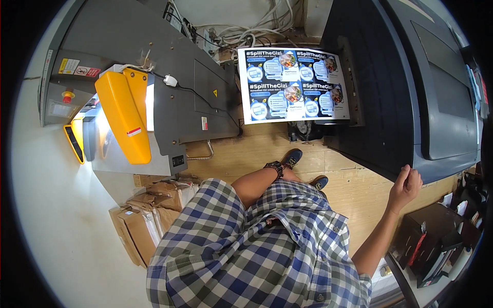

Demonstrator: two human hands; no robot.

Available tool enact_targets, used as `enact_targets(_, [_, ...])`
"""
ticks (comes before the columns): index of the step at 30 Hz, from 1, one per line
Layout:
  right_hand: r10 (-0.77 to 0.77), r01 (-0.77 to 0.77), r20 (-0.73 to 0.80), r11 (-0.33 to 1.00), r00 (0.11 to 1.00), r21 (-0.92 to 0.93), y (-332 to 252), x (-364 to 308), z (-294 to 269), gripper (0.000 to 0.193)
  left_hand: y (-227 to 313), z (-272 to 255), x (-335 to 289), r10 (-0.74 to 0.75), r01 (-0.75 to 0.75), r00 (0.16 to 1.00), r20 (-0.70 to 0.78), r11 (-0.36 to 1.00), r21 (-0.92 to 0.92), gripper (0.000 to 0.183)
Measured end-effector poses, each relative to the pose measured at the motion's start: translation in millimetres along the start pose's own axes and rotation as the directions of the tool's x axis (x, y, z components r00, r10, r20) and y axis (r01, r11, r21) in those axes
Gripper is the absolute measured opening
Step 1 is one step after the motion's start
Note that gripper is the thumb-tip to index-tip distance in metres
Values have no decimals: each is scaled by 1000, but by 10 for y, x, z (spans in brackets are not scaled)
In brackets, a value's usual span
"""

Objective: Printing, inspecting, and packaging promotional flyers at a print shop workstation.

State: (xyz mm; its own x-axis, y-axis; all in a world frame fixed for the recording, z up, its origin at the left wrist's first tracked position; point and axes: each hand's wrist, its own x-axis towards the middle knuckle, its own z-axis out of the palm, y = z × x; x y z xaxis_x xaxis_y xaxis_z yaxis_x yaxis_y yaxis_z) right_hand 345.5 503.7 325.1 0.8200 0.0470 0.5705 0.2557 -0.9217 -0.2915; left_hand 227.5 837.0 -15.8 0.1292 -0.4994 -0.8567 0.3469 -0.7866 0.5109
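My right hand (pixel 405 186) is curled into a fist at the near lower corner of a large dark printer (pixel 380 108); nothing shows in it. My left hand (pixel 290 176) hangs low past the front of my checked shirt, a dark band on its wrist; the fingers are mostly hidden. A printed sheet (pixel 275 105) with several repeated blue, white and black designs and round food pictures lies in front of me. Its right edge meets the side of the printer, and its left end reaches toward the grey machine. Neither hand touches the sheet.
At left stands a grey machine (pixel 195 110) with a yellow guard (pixel 123 118) and a red button (pixel 67 95). Brown paper packages (pixel 136 231) lean by the wall below it. Cables (pixel 257 31) tangle at the back. A dark drawer box (pixel 426 231) stands at lower right.
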Motion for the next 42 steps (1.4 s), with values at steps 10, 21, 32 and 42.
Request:
enact_targets(10, [-24,24,-15,1000,1000,-14,1,12,14,27,41,8,-171,14,-15,1000,-23,999,-47,61])
enact_targets(21, [-32,32,-21,999,999,-13,37,14,46,28,116,-81,-319,36,-40,998,-48,995,-94,57])
enact_targets(32, [-25,26,9,1000,1000,-12,56,14,33,28,-1862,-1407,-1096,-703,-583,504,-503,153,-798,78])
enact_targets(42, [0,0,-8,999,1000,-42,-1,26,58,25,-112,-2703,-2009,-417,-795,-91,-904,578,-187,56])
